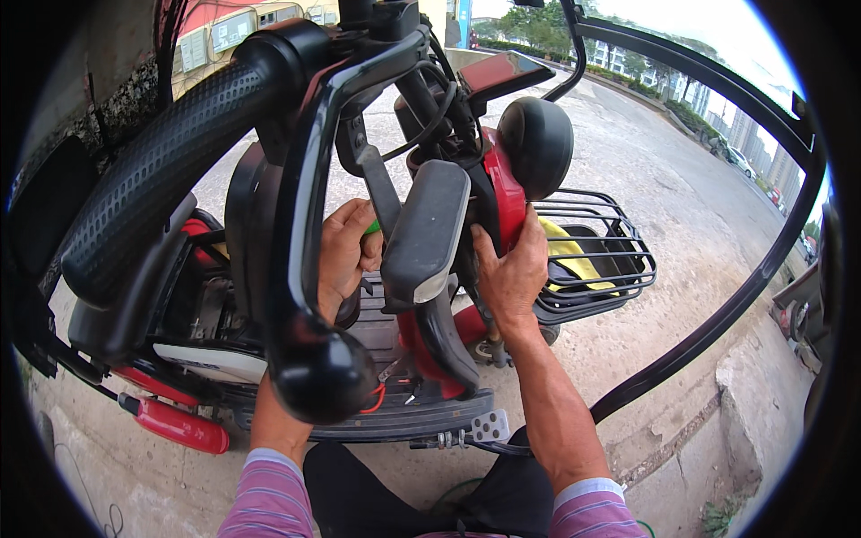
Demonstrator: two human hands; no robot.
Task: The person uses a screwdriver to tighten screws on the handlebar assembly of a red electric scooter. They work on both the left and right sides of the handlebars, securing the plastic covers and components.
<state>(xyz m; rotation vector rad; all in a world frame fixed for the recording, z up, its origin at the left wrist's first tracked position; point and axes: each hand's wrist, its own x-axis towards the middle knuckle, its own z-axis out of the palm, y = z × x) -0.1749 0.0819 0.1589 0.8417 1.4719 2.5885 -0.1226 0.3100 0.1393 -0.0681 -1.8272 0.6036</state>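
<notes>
Here's the left hand [344, 249], fingers curled closed around something green [372, 228], probably a tool handle, though the black bracketry hides most of it. Over on the other side, the right hand [513, 273] spreads its thumb and fingers against the red panel [509, 190] on the scooter's front column, just left of the wire basket [585, 312] with its yellow cloth [574, 251]. Down below, an orange-handled tool [380, 394] lies on the footboard [413, 420].

pavement [664, 242], trees [536, 30] and towers [786, 173] show an outdoor roadside.
</notes>
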